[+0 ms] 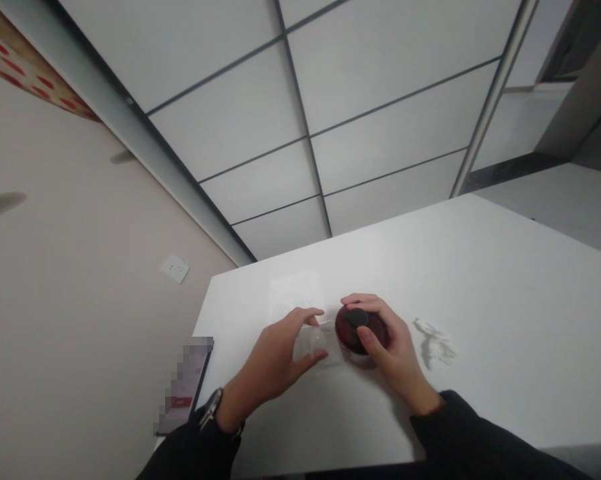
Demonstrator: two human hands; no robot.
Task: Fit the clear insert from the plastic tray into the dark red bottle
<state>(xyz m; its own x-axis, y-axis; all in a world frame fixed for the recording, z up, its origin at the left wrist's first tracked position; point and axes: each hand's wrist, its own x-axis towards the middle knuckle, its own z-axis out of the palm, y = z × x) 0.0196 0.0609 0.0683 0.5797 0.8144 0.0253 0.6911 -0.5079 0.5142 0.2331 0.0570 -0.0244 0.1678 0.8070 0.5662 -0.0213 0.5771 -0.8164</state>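
My right hand is wrapped around a small dark red round container with a black cap on top, which stands on the white table. My left hand curls around a small clear plastic piece just left of the container, thumb and fingers touching it. The two hands sit close together near the table's front left part. Both arms wear dark sleeves, and a watch is on my left wrist.
A crumpled white scrap lies on the table right of my right hand. A phone rests at the table's left edge. A wall socket is on the beige wall at left. White paneled doors stand behind the table.
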